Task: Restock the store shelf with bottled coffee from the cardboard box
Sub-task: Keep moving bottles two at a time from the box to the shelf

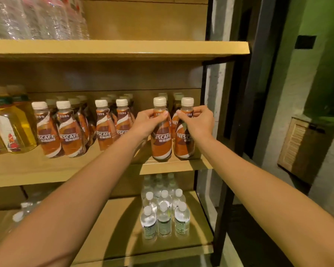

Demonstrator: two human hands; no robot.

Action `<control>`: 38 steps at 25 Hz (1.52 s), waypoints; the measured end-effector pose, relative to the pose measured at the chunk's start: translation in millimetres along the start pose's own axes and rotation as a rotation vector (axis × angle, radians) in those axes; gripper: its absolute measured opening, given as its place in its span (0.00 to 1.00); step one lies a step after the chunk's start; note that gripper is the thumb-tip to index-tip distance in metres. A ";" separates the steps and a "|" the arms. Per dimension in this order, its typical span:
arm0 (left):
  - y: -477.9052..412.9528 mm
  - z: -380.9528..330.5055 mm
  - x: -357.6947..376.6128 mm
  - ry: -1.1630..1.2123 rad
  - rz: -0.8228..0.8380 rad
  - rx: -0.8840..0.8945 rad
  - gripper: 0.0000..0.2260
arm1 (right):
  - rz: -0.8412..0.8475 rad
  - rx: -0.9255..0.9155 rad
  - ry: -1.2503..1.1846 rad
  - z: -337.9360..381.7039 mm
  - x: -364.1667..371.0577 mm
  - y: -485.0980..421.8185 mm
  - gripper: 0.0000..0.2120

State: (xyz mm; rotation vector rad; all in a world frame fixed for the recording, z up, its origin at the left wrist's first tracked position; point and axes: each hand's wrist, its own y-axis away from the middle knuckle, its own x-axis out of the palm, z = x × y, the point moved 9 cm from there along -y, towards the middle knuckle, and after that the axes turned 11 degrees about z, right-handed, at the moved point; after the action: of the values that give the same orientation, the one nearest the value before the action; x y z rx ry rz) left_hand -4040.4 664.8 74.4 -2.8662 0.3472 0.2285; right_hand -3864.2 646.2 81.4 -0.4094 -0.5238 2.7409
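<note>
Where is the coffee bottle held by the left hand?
The coffee bottle stands near the middle shelf's right end, gripped by the left hand, beside the right hand's bottle.

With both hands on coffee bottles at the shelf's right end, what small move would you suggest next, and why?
Probably let go of both. The left hand and right hand each grip a coffee bottle by its neck; both bottles look upright with their bases on the middle shelf, labels forward, beside the other rows.

Both arms out: left hand (149, 120) grips coffee bottle (161, 138) neck, right hand (198, 120) grips neighbouring bottle (184, 139), both upright at middle shelf (66, 168) right front edge.
</note>
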 end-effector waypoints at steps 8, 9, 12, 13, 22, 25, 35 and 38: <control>-39.9 17.9 4.7 0.021 0.043 0.010 0.14 | -0.010 -0.019 0.039 -13.9 12.1 -26.4 0.16; -44.7 19.3 4.3 0.021 0.046 0.016 0.14 | -0.015 -0.022 0.041 -15.5 13.1 -30.0 0.16; -49.5 20.7 5.2 0.017 0.052 0.043 0.13 | -0.025 -0.029 0.039 -20.4 17.1 -38.6 0.16; -50.6 22.5 4.7 0.014 0.044 0.049 0.14 | -0.020 -0.035 0.044 -20.0 18.8 -39.9 0.16; -15.6 85.1 4.9 -0.552 -0.103 -0.018 0.34 | 0.391 -0.043 0.539 -91.8 33.6 -3.8 0.30; -23.2 106.1 8.3 -0.902 -0.074 -0.148 0.34 | 0.367 -0.082 0.779 -96.0 37.7 -4.3 0.24; -69.7 120.5 -2.5 -0.988 -0.055 -0.255 0.31 | 0.377 0.012 0.821 -103.6 50.0 -45.3 0.22; -81.8 125.7 -2.6 -0.971 -0.018 -0.269 0.31 | 0.390 0.027 0.814 -110.6 54.6 -55.4 0.19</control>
State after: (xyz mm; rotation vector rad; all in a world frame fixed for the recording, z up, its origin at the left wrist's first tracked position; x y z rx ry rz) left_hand -4038.0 774.9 -27.3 -2.5813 0.0881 1.6572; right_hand -3862.8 748.5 -6.9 -1.6539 -0.1914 2.5758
